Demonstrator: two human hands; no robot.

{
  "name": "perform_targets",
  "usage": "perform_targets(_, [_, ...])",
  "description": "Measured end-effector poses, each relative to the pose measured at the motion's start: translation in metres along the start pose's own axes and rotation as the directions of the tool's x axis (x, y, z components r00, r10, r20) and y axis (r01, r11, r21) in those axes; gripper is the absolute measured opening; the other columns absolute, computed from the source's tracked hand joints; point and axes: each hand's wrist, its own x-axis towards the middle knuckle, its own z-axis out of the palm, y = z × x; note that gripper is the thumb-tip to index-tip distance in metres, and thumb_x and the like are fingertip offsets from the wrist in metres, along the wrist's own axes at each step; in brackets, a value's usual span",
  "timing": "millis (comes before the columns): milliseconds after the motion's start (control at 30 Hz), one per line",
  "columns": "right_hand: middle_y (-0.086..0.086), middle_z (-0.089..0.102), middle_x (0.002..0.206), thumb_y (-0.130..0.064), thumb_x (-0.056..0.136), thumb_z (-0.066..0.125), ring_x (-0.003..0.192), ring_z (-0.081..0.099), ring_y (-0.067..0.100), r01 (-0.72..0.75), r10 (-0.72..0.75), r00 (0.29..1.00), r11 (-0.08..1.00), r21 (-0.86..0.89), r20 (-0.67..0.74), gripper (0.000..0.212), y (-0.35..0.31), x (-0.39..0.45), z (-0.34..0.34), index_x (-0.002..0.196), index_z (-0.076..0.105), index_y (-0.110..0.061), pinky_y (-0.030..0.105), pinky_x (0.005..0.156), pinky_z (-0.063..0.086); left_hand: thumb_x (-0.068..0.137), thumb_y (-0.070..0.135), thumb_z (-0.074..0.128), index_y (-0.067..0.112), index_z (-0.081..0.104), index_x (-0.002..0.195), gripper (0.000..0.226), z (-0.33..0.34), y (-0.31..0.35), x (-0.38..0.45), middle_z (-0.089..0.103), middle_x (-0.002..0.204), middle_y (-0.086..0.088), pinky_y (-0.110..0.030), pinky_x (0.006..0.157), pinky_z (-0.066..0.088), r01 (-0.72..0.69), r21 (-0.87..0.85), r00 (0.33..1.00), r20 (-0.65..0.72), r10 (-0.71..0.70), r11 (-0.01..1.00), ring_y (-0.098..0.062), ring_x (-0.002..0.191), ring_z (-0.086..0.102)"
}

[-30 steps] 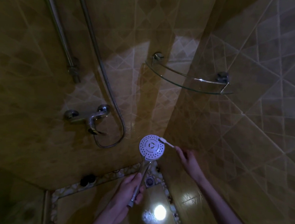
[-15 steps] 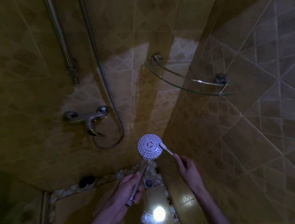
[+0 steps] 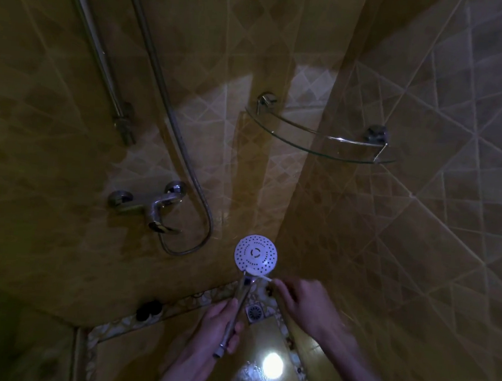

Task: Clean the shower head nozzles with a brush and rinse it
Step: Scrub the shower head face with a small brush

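The round white shower head faces me, its nozzle holes showing in rings. My left hand grips its chrome handle from below. My right hand holds a small white brush, whose bristle end lies across the lower rim of the shower head where it meets the handle. The right hand is blurred with motion. Light is dim, with a bright reflection on the floor.
A chrome mixer tap sits on the left wall, with the hose looping beneath it and a riser rail above. A glass corner shelf hangs at the back. A floor drain lies below the hands.
The brush has moved from the right edge of the shower head down to its lower rim near the handle. My right hand came left and closer to the handle.
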Motion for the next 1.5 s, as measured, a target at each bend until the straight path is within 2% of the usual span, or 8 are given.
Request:
perform_targets(167, [-0.012, 0.054, 0.063, -0.035, 0.098, 0.049, 0.056, 0.050, -0.002, -0.261, 0.283, 0.959, 0.900, 0.349, -0.013, 0.027, 0.007, 0.035, -0.023, 0.075, 0.059, -0.024, 0.009, 0.049, 0.035, 0.098, 0.024, 0.044, 0.011, 0.055, 0.078, 0.026, 0.000, -0.003, 0.000, 0.049, 0.049, -0.002, -0.012, 0.031, 0.022, -0.041, 0.048, 0.999, -0.022, 0.042, 0.998, -0.011, 0.027, 0.035])
perform_targets(367, [0.001, 0.058, 0.053, -0.060, 0.096, 0.030, 0.045, 0.056, 0.009, 0.016, -0.018, 1.000, 0.977, -0.212, -0.006, 0.055, -0.006, 0.004, -0.004, 0.074, 0.060, -0.019, 0.020, 0.042, 0.025, 0.098, 0.022, 0.043, 0.010, 0.052, 0.076, 0.027, 0.002, -0.003, 0.002, 0.045, 0.050, -0.004, -0.011, 0.030, 0.021, -0.053, 0.073, 0.998, -0.034, 0.055, 0.996, -0.011, 0.025, 0.034])
perform_targets(567, [0.005, 0.057, 0.053, -0.032, 0.099, 0.048, 0.046, 0.050, 0.016, -0.102, 0.111, 0.990, 0.989, 0.106, -0.084, 0.045, -0.005, 0.051, -0.036, 0.065, 0.059, -0.005, 0.031, 0.051, 0.035, 0.098, 0.022, 0.043, 0.010, 0.051, 0.079, 0.024, 0.005, -0.007, 0.001, 0.044, 0.053, -0.005, -0.012, 0.030, 0.021, -0.046, 0.120, 0.998, -0.033, 0.050, 0.992, -0.010, 0.026, 0.034])
perform_targets(767, [0.004, 0.062, 0.054, -0.058, 0.092, 0.037, 0.047, 0.062, 0.019, 0.129, -0.143, 0.990, 0.889, -0.439, 0.000, 0.042, -0.018, 0.028, -0.013, 0.078, 0.059, -0.025, 0.025, 0.041, 0.030, 0.098, 0.021, 0.043, 0.009, 0.048, 0.074, 0.027, 0.004, -0.006, 0.005, 0.045, 0.052, -0.004, -0.012, 0.029, 0.022, -0.071, 0.145, 0.996, -0.037, 0.077, 0.987, -0.010, 0.024, 0.034])
perform_targets(967, [0.015, 0.068, 0.066, -0.034, 0.098, 0.048, 0.065, 0.068, 0.020, 0.001, -0.001, 0.998, 1.000, 0.000, -0.065, 0.038, -0.006, 0.064, -0.038, 0.076, 0.066, -0.011, 0.018, 0.050, 0.032, 0.098, 0.020, 0.042, 0.008, 0.049, 0.076, 0.027, 0.004, -0.008, 0.005, 0.044, 0.052, -0.005, -0.012, 0.029, 0.022, -0.101, 0.177, 0.995, -0.006, 0.104, 0.979, -0.009, 0.025, 0.035])
perform_targets(1133, [0.008, 0.063, 0.057, -0.060, 0.091, 0.034, 0.055, 0.064, 0.029, 0.091, -0.093, 0.996, 0.905, -0.416, 0.015, 0.047, -0.014, 0.031, -0.012, 0.074, 0.051, -0.020, 0.028, 0.044, 0.029, 0.098, 0.022, 0.043, 0.011, 0.045, 0.072, 0.028, -0.001, -0.014, 0.007, 0.046, 0.052, -0.004, -0.013, 0.029, 0.022, -0.098, 0.197, 0.994, -0.033, 0.106, 0.975, -0.009, 0.026, 0.035])
perform_targets(1300, [0.016, 0.070, 0.072, -0.034, 0.098, 0.047, 0.068, 0.068, 0.025, -0.112, 0.113, 0.993, 0.993, -0.028, 0.022, 0.040, -0.012, 0.061, -0.045, 0.071, 0.063, -0.008, 0.027, 0.056, 0.035, 0.098, 0.023, 0.044, 0.011, 0.045, 0.072, 0.028, -0.002, -0.017, 0.010, 0.047, 0.050, -0.002, -0.013, 0.030, 0.023, -0.101, 0.219, 0.994, -0.023, 0.108, 0.970, -0.009, 0.026, 0.036])
perform_targets(1500, [0.004, 0.060, 0.059, -0.049, 0.092, 0.042, 0.057, 0.065, 0.024, 0.065, -0.034, 0.996, 0.891, -0.449, 0.078, 0.036, -0.034, 0.028, -0.032, 0.075, 0.056, -0.020, 0.025, 0.043, 0.027, 0.097, 0.024, 0.045, 0.012, 0.046, 0.070, 0.029, -0.004, -0.020, 0.011, 0.049, 0.051, -0.002, -0.012, 0.030, 0.022, -0.122, 0.246, 0.992, 0.005, 0.124, 0.962, -0.009, 0.026, 0.037])
